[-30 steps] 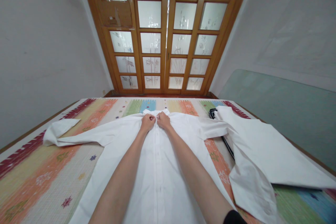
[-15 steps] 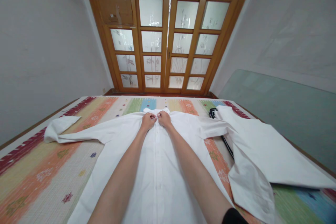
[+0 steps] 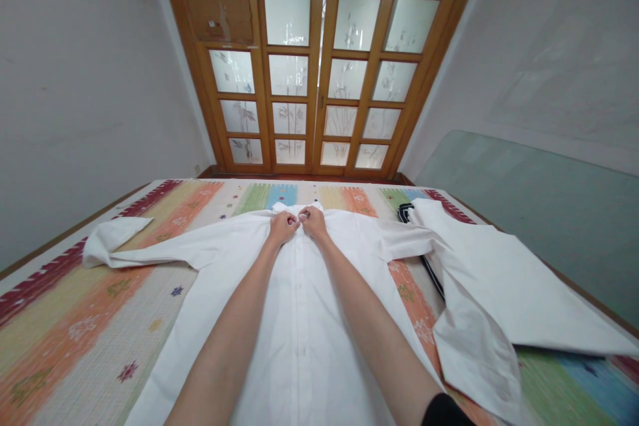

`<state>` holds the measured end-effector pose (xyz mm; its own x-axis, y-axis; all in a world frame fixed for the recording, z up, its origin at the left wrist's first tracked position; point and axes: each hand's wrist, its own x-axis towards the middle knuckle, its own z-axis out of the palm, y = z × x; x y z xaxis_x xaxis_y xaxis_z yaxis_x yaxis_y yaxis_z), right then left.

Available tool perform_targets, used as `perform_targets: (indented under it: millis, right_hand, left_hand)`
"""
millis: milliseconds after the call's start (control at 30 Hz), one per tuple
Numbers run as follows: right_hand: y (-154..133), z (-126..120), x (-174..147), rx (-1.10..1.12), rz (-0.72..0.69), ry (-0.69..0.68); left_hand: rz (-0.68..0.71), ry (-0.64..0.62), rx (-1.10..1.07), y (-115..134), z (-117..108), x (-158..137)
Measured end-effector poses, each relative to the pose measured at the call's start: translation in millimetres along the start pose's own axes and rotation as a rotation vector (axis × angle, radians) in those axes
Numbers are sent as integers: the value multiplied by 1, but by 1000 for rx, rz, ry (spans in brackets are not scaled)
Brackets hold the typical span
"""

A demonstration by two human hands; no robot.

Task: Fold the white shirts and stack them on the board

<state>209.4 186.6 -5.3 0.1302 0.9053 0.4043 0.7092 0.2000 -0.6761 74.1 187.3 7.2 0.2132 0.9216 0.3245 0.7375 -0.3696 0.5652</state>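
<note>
A white long-sleeved shirt (image 3: 299, 319) lies front up in the middle, its collar away from me and its sleeves spread to both sides. Just below the collar, my left hand (image 3: 283, 227) pinches the left side of the front placket. Close beside it, my right hand (image 3: 312, 221) pinches the right side, fingertips almost meeting the left ones. Both hands are closed on the shirt's cloth. Any button between the fingertips is too small to make out. Down the middle, the placket runs between my forearms.
The shirt lies on a striped, patterned bedspread (image 3: 144, 326). At the right, a folded white garment (image 3: 504, 279) with dark striped trim touches the right sleeve. A pale green panel (image 3: 529, 213) leans along the right wall. Wooden glazed doors (image 3: 319, 73) stand at the far end.
Both hands stay at the collar, with only slight finger movement. The view has tipped very slightly. The shirt lies as before.
</note>
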Motion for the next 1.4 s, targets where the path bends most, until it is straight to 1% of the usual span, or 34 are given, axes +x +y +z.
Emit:
perform_targets:
  millis: [133,400,567,667,800,900,1000,1133,1233,1300,1400]
  right_hand:
    - [2,0,0,55,-20,96]
    - [-7,-5,-4,3,6,100]
    - [-14,-8,-8,-71,-22,37]
    - [-19,-9,-10,-157,6,-25]
    - [-25,-11,-12,-243,27,-88]
    - [-27,-11,-12,-271,38,-116]
    - [-25,-10,-11,-260,46,-128]
    - [-19,-7,-11,-220,10,-119]
    - [-15,-5,-14,-201,-58,-76]
    - [-15,-4,-19,-215,-81,-43]
    - [-18,-9,-31,-302,-109,-53]
  left_hand:
    - [-1,10,12,-1,2,0]
    - [-25,49,51,-4,8,2]
    - [2,84,87,-1,6,0]
    - [-27,86,155,5,3,-4]
    - [-54,133,200,11,1,-9]
    - [-7,179,157,9,2,-9]
    - [27,261,48,5,2,-7]
    - [-40,420,-63,0,0,-6]
    - [-143,487,-43,-2,-2,-8]
    - [-209,482,3,-3,-2,-9]
    - [-251,394,91,-4,-1,-10]
